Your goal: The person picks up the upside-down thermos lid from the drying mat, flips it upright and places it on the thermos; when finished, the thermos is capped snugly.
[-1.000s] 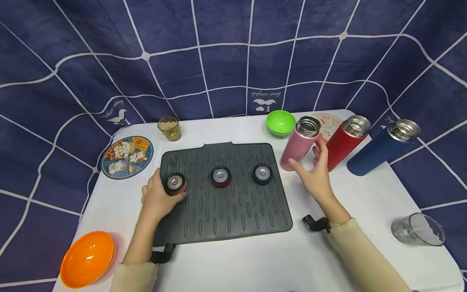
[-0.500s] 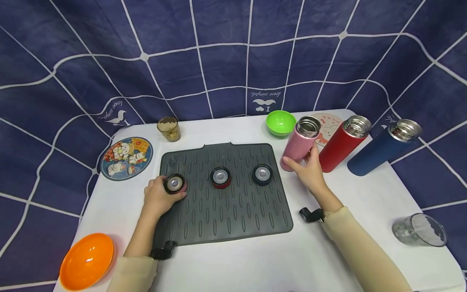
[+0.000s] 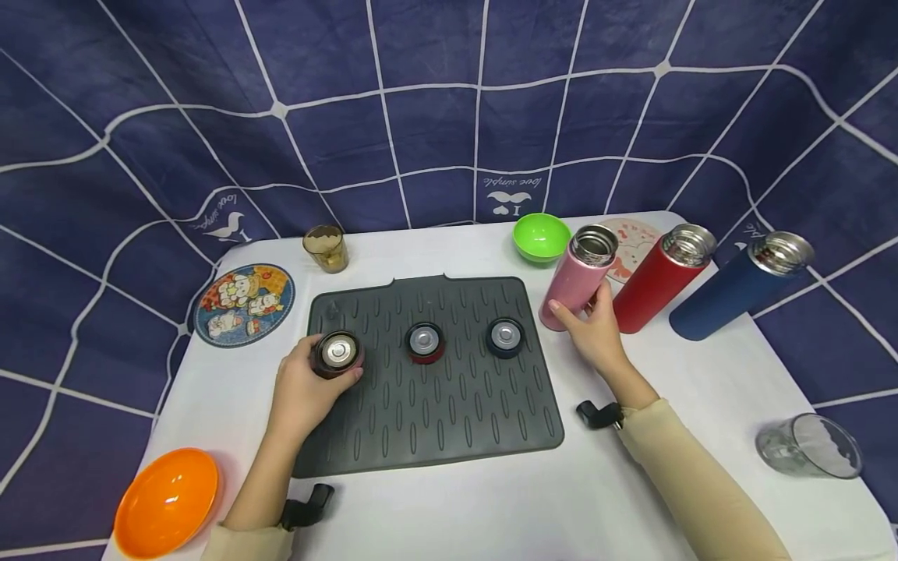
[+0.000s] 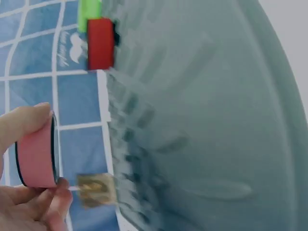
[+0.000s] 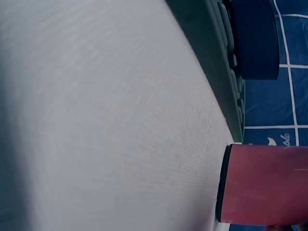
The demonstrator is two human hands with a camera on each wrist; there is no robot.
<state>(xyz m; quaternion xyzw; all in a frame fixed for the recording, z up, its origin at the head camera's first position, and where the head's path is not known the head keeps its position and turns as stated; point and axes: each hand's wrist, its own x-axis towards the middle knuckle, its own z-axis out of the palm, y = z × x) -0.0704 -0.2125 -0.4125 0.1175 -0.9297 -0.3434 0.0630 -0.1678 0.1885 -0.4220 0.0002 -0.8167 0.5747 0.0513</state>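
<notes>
My left hand (image 3: 302, 393) pinches a pink bottle lid (image 4: 36, 156) between thumb and fingers. The lid hangs above the left part of the dark grey ridged mat (image 3: 456, 413), its metal inner face turned up. With my right hand (image 3: 596, 331) I grip a pink vacuum flask (image 3: 571, 280) low on its body; it stands upright and uncapped beside the mat's right edge. On the mat lie a red lid (image 3: 424, 343) and a navy lid (image 3: 505, 336), both inner side up. A red flask (image 3: 655, 284) and a blue flask (image 3: 730, 292), both uncapped, stand right of the pink one.
Behind the pink flask are a green bowl (image 3: 541, 238) and a pink patterned round mat (image 3: 631, 241). An amber glass (image 3: 327, 251) and a cartoon round mat (image 3: 244, 304) lie at the left. An orange bowl (image 3: 168, 502) is front left, a clear glass (image 3: 807, 446) front right.
My right hand has closed its fingers round the pink flask. The left hand has lifted the pink lid up off the mat. The other flasks and lids have stayed in place.
</notes>
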